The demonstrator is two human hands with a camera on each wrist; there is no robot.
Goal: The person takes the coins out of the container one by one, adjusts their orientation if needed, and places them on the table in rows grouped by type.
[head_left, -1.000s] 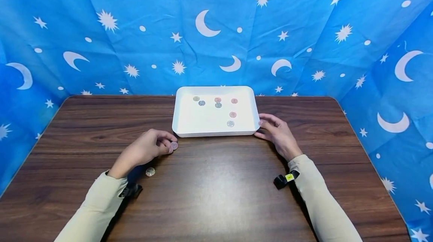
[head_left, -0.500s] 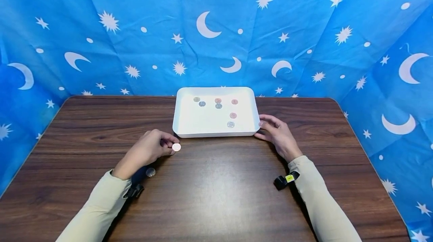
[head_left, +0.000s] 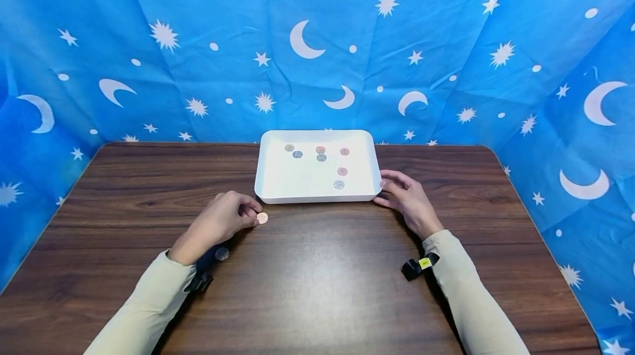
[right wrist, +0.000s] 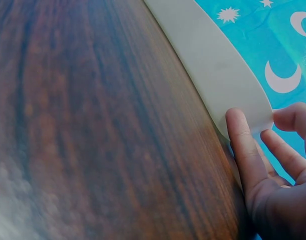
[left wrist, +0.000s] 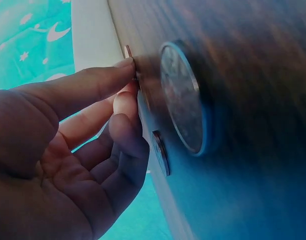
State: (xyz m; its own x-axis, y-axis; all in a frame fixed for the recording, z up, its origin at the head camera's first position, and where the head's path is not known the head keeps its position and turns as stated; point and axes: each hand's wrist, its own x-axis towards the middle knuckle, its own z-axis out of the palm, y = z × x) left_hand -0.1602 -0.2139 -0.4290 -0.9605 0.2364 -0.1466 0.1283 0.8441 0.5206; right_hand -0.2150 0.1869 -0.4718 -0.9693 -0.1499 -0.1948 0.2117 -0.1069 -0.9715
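From the head view I read the left hand (head_left: 225, 221) as curled, with thumb and fingertips pinching a copper coin (head_left: 262, 218) by its edge, just above the counter (head_left: 317, 289). The left wrist view confirms the pinch: the coin (left wrist: 129, 54) sits edge-on between thumb and forefinger.

The white tray (head_left: 270, 170) lies up and to the right of that coin, its near left corner just beside the left hand's fingertips. The tray's long axis runs left to right across the counter. I judge the left hand the nearer one for any transfer.

The right hand (head_left: 407, 200) rests at the tray's near right corner, fingers (right wrist: 241, 145) loosely extended and touching the rim.

A second coin (head_left: 221, 254) lies flat on the counter beside the left wrist. Seven coins (head_left: 339, 184) lie inside the tray.
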